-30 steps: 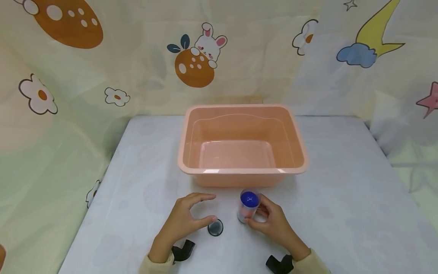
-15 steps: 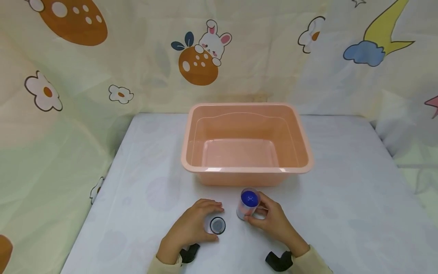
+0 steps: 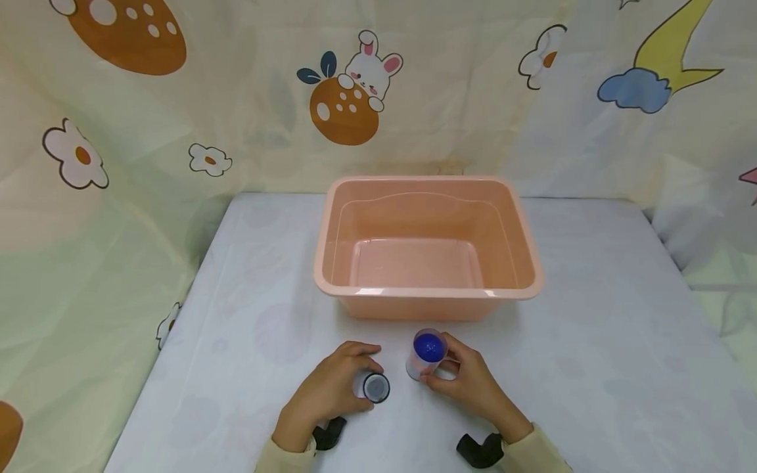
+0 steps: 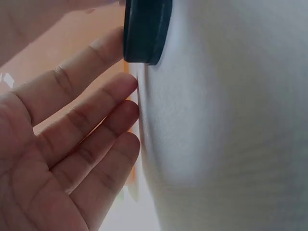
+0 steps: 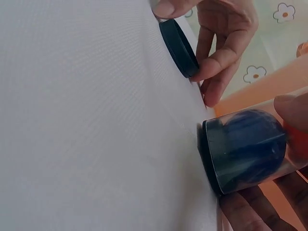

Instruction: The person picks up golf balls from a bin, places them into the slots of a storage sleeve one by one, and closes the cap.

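Observation:
A round lid (image 3: 376,388) with a dark rim lies on the table. My left hand (image 3: 332,387) reaches around it from the left, thumb and index finger pinching its rim; the left wrist view shows the other fingers extended beside the dark green lid (image 4: 147,31). To the right, my right hand (image 3: 467,381) grips a clear cylindrical jar (image 3: 418,366) between thumb and fingers. The jar stands upright with its dark base at the tabletop in the right wrist view. A blue ball (image 3: 429,346) shows at the jar's top, with something reddish below, and another blue ball (image 5: 250,144) sits near the base.
A pink plastic basin (image 3: 428,293) stands just behind both hands. The table (image 3: 603,341) has a white cloth, and a patterned curtain (image 3: 254,98) hangs behind it and at the sides. A black band (image 3: 480,450) sits at each wrist.
My left hand has moved right and closed in from beside the lid until thumb and index finger reach its rim. The right hand keeps its grip on the jar, almost still.

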Available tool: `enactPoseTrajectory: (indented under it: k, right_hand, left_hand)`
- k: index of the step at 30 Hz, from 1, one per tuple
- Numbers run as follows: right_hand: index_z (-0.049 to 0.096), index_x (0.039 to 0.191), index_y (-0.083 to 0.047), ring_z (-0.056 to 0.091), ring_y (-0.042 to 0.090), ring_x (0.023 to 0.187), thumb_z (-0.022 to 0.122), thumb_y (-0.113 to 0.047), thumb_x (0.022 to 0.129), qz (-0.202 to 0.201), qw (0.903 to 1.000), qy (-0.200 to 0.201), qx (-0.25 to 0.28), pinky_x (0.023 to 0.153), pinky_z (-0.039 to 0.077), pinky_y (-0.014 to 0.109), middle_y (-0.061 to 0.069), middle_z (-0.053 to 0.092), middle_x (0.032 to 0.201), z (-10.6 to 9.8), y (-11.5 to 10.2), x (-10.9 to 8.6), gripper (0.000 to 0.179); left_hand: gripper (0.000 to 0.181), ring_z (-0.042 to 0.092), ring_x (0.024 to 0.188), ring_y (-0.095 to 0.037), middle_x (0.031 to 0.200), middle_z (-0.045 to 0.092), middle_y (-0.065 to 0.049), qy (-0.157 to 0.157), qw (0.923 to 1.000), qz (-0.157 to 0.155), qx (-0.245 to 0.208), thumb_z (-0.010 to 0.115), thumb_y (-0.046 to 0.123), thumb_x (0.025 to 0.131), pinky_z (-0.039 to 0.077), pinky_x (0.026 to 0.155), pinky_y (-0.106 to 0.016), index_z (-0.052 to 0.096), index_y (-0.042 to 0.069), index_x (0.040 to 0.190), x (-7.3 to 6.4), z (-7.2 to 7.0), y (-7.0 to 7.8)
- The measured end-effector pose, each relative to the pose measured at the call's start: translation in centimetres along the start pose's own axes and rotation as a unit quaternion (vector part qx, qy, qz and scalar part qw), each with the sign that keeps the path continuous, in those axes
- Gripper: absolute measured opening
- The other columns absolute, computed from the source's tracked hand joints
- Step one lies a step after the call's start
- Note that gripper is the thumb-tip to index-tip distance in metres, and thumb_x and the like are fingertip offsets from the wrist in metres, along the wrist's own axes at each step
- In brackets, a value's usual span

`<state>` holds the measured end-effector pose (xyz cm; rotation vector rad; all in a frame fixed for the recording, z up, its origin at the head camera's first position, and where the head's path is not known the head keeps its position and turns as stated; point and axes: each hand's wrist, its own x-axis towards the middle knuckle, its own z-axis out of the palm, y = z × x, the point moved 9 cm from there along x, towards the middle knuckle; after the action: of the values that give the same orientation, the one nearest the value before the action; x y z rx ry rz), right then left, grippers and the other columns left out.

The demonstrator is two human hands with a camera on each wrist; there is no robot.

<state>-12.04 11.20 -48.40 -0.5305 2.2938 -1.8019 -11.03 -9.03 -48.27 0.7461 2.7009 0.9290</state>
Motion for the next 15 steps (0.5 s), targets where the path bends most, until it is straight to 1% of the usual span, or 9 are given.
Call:
enactPoseTrajectory:
  k: [2,4,6,9,11,13,15]
  right_hand:
    - [0.061,0.133,0.011,0.068,0.001,0.113,0.088,0.006,0.085,-0.001,1.0,-0.003,-0.003,0.097,0.061,0.03,0.029,0.068,0.128,0.1,0.0,0.1,0.056]
    - [0.061,0.132,0.011,0.068,0.003,0.114,0.088,0.006,0.084,-0.001,1.0,-0.007,-0.006,0.097,0.061,0.031,0.028,0.069,0.128,0.2,0.0,0.3,0.055]
    - [0.062,0.132,0.011,0.071,0.013,0.115,0.088,0.007,0.084,0.0,0.9999,-0.01,-0.008,0.097,0.061,0.034,0.028,0.069,0.127,0.3,0.0,0.4,0.054]
    - [0.062,0.131,0.009,0.072,0.028,0.116,0.088,0.006,0.085,0.004,0.9998,-0.015,-0.015,0.098,0.061,0.037,0.026,0.07,0.127,0.5,0.0,0.6,0.054]
    - [0.063,0.132,0.008,0.071,0.037,0.117,0.088,0.005,0.085,0.004,0.9997,-0.017,-0.018,0.099,0.061,0.038,0.025,0.07,0.128,0.6,0.0,0.7,0.053]
    - [0.063,0.132,0.007,0.071,0.038,0.118,0.088,0.004,0.086,0.003,0.9996,-0.02,-0.02,0.099,0.061,0.039,0.024,0.07,0.128,0.6,0.0,0.8,0.053]
    - [0.063,0.133,0.007,0.071,0.04,0.118,0.088,0.004,0.086,0.001,0.9995,-0.021,-0.022,0.099,0.061,0.039,0.024,0.07,0.128,0.7,0.0,0.8,0.054]
  left_hand:
    - [0.046,0.061,0.135,-0.024,0.143,0.068,-0.004,-0.003,0.9999,-0.011,0.0,0.099,0.01,0.067,0.054,0.11,-0.041,0.083,0.013,0.11,0.0,-0.2,0.0]
    - [0.045,0.062,0.134,-0.024,0.141,0.07,-0.004,0.0,0.9999,-0.016,-0.001,0.099,0.01,0.068,0.054,0.11,-0.043,0.082,0.013,0.109,0.0,-0.6,0.1]
    - [0.045,0.065,0.131,-0.025,0.137,0.073,-0.004,0.011,0.9999,-0.013,-0.002,0.099,0.011,0.07,0.054,0.109,-0.045,0.081,0.011,0.111,0.0,-1.2,0.2]
    - [0.046,0.072,0.117,-0.021,0.125,0.077,-0.001,0.038,0.9991,-0.002,-0.019,0.098,0.012,0.073,0.059,0.101,-0.041,0.08,0.01,0.115,-0.1,-2.4,0.7]
    - [0.047,0.074,0.109,-0.018,0.12,0.079,0.001,0.06,0.9973,0.015,-0.041,0.097,0.012,0.075,0.062,0.094,-0.035,0.079,0.009,0.118,-0.1,-3.3,1.3]
    - [0.048,0.074,0.104,-0.014,0.117,0.079,0.002,0.085,0.9931,0.037,-0.072,0.097,0.011,0.075,0.063,0.087,-0.029,0.078,0.009,0.12,-0.2,-4.3,2.0]
    - [0.05,0.074,0.103,-0.013,0.117,0.079,0.001,0.115,0.9864,0.068,-0.095,0.097,0.01,0.075,0.063,0.082,-0.025,0.077,0.008,0.121,-0.3,-5.4,2.8]
